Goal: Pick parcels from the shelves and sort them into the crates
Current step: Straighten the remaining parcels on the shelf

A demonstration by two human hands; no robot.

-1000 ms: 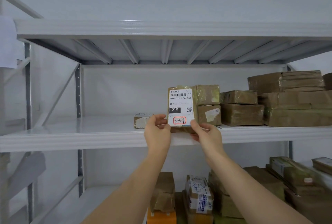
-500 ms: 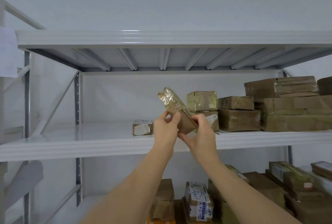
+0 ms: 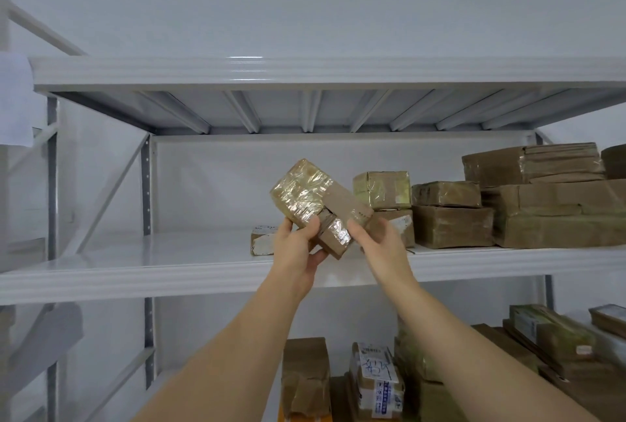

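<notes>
A small brown parcel (image 3: 313, 196) wrapped in shiny clear tape is held tilted in front of the middle shelf (image 3: 169, 272). Its taped back faces me and its label is hidden. My left hand (image 3: 298, 252) grips its lower left end, thumb on the front. My right hand (image 3: 381, 245) holds its lower right edge with curled fingers. Several other brown parcels (image 3: 454, 225) are stacked on the shelf's right half. A small parcel with a white label (image 3: 262, 242) lies on the shelf behind my left hand.
The white metal rack has an upper shelf (image 3: 305, 73) overhead and a lower level holding more parcels (image 3: 376, 384). An upright post (image 3: 146, 184) and diagonal brace stand at the left. No crate shows clearly.
The parcel first stood upright showing its white label. It has been turned over between both hands, so its taped back now faces me, tilted left. The view has shifted slightly upward.
</notes>
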